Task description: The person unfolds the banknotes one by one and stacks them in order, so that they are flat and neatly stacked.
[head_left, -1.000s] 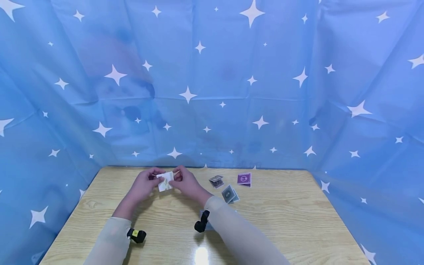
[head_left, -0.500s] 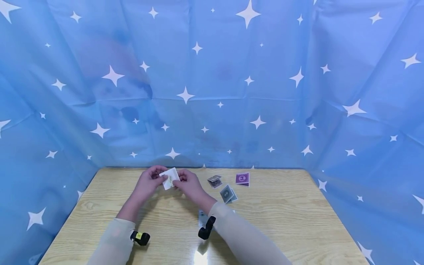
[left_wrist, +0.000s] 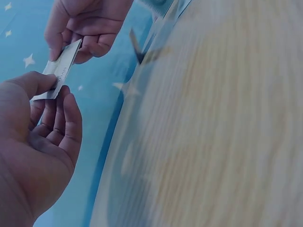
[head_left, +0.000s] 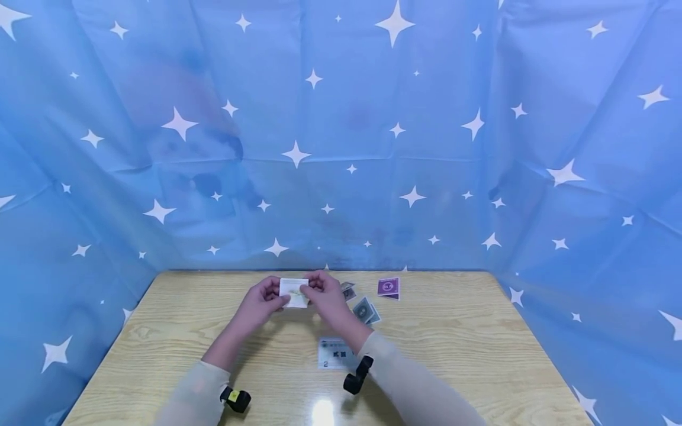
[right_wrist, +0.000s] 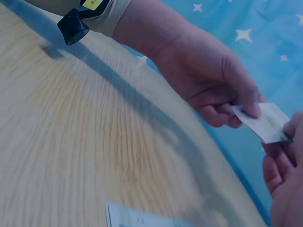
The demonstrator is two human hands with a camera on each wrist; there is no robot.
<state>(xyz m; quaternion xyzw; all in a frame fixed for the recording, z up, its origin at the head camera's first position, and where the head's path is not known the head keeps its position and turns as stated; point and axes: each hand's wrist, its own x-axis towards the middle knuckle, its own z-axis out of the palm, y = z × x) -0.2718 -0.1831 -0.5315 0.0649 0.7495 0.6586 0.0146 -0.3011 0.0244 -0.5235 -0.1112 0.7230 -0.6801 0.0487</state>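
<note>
A small pale folded paper note [head_left: 293, 286] with faint yellow-green print is held up over the far part of the table. At its left side, my left hand [head_left: 262, 299] pinches it between thumb and fingers. My right hand [head_left: 327, 296] pinches its right side, thumb lying across the front face. In the left wrist view the note [left_wrist: 61, 70] appears nearly edge-on, small print along one border. The right wrist view shows its pale face [right_wrist: 266, 124] between both hands, with my right hand [right_wrist: 289, 184] partly cut off by the frame.
Right of my hands stand a folded grey note [head_left: 364, 310], a folded purple note [head_left: 388, 287] and a dark folded note [head_left: 349, 291], partly hidden. A flat pale-blue note [head_left: 335, 353] marked 2 lies nearer, under my right forearm. A starry blue curtain [head_left: 351, 118] surrounds the wooden table [head_left: 453, 355].
Both hands have shifted right with the folded note, which tilted and then came level. More of the flat pale-blue note shows now, and the dark folded note is partly covered by my right hand.
</note>
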